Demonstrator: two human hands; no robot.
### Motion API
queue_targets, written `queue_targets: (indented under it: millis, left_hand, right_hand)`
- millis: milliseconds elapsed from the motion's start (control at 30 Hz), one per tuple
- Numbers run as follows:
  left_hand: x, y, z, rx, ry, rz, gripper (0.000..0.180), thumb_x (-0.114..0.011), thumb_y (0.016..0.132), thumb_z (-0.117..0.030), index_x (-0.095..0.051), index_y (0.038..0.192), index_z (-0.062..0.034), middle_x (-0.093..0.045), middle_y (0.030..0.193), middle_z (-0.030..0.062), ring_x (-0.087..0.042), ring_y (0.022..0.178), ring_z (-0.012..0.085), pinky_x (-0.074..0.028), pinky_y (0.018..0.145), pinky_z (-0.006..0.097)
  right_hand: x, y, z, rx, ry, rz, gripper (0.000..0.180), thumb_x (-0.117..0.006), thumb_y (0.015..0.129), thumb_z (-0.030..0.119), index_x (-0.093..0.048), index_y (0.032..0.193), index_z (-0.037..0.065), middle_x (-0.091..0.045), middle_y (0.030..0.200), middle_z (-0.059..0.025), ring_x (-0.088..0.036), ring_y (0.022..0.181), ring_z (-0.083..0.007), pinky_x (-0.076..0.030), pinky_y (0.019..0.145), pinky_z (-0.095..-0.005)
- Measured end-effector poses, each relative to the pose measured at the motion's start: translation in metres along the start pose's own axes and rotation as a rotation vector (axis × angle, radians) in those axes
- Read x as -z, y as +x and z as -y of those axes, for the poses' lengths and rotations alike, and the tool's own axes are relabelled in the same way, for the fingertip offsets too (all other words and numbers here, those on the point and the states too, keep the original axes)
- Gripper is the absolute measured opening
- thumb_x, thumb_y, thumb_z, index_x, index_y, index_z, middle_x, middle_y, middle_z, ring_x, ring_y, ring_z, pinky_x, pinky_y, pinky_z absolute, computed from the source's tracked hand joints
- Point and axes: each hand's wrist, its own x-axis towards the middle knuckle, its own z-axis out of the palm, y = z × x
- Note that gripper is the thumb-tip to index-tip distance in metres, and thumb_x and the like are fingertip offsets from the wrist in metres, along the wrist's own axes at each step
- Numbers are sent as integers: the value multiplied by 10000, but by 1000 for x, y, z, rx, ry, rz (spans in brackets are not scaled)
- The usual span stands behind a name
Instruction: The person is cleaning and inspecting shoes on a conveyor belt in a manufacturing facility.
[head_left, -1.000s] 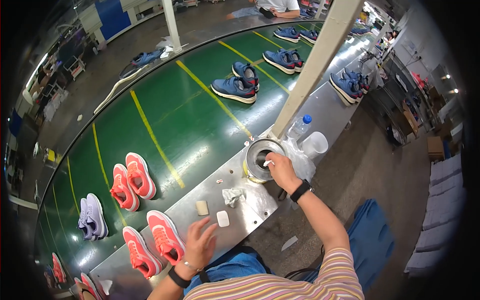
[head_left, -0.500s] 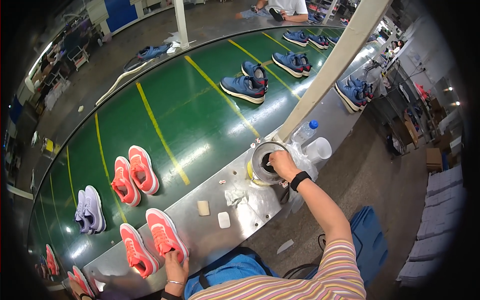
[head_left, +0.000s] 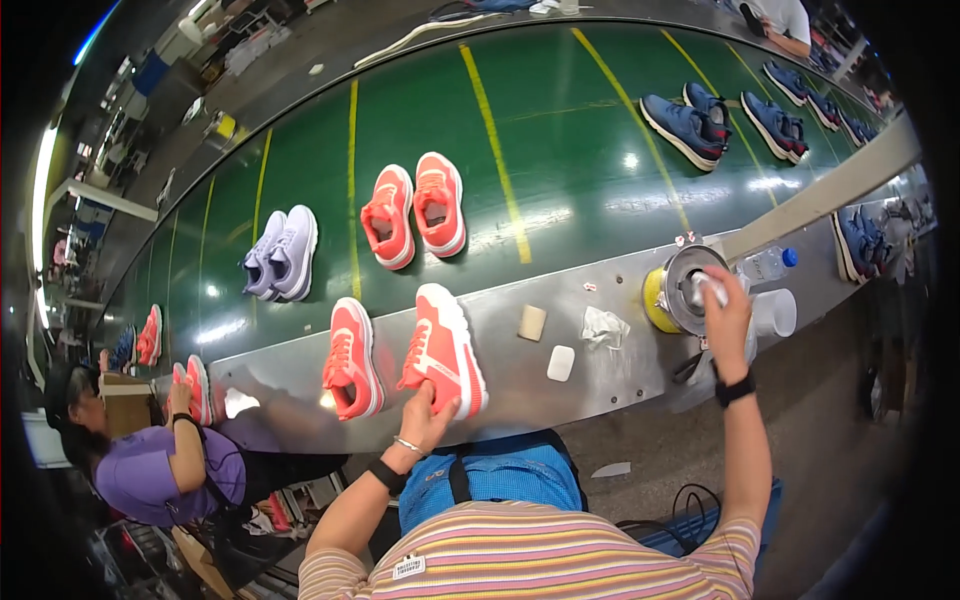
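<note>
At a metal workbench beside a green conveyor belt, a person grips a coral shoe with one hand and reaches into a round tin with the other.

Nearest, the left hand (head_left: 428, 415) closes its fingers on the heel of a coral sneaker (head_left: 441, 347) that lies on the steel bench (head_left: 600, 385), its mate (head_left: 350, 357) just beside it to the left. The right hand (head_left: 724, 310) is curled around a small white wad (head_left: 712, 288) held at the mouth of a round metal tin (head_left: 685, 290). Between the hands lie a tan block (head_left: 532, 322), a white block (head_left: 561, 363) and a crumpled white cloth (head_left: 604, 327). Just beyond the tin stand a white cup (head_left: 775, 312) and a clear bottle (head_left: 768, 264). Farther off, on the green belt (head_left: 560, 130), sit another coral pair (head_left: 414, 207), a lilac pair (head_left: 282, 253) and blue shoes (head_left: 685, 125). At far left, a co-worker in purple (head_left: 150, 470) handles other shoes.
</note>
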Motion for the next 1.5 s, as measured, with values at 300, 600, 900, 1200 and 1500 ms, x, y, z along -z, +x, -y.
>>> queue_targets:
  millis: [300, 600, 900, 1200, 1500]
  left_hand:
    - [-30, -11, 23, 11, -220, 35, 308, -561, 826, -252, -493, 876, 45, -585, 771, 236, -580, 720, 380, -449, 636, 407]
    - [-19, -3, 4, -60, -8, 133, 265, -516, 844, -233, -478, 729, 3, -559, 642, 211, -554, 594, 381, -423, 529, 447]
    - [-25, 2, 6, -134, 116, 38, 233, -547, 808, -200, -528, 691, 1, -565, 617, 190, -551, 545, 354, -430, 519, 445]
    - [-23, 1, 11, -135, 109, 3, 243, -561, 787, -209, -546, 658, -3, -558, 616, 186, -552, 574, 344, -428, 543, 435]
    - [-23, -2, 13, -106, 29, 74, 292, -541, 808, -253, -514, 628, -25, -541, 585, 195, -541, 536, 365, -422, 519, 454]
  right_hand:
    - [-123, -154, 101, -608, 763, 589, 182, -607, 788, 48, -613, 966, 9, -623, 830, -8, -562, 741, -68, -450, 666, -194]
    - [-162, -200, 116, -597, 648, 427, 124, -597, 775, 29, -612, 896, 5, -595, 831, -75, -590, 760, -139, -461, 646, -235]
    - [-197, -190, 128, -191, 334, 292, 105, -561, 742, 4, -574, 846, -2, -511, 784, -141, -524, 734, -316, -427, 642, -363]
    - [-208, -176, 126, -109, 356, 309, 89, -549, 743, 0, -587, 823, 8, -490, 761, -131, -512, 670, -291, -418, 579, -356]
    - [-190, -122, 116, -255, 505, 268, 93, -544, 778, -7, -577, 862, 15, -528, 838, -74, -550, 682, -191, -462, 578, -292]
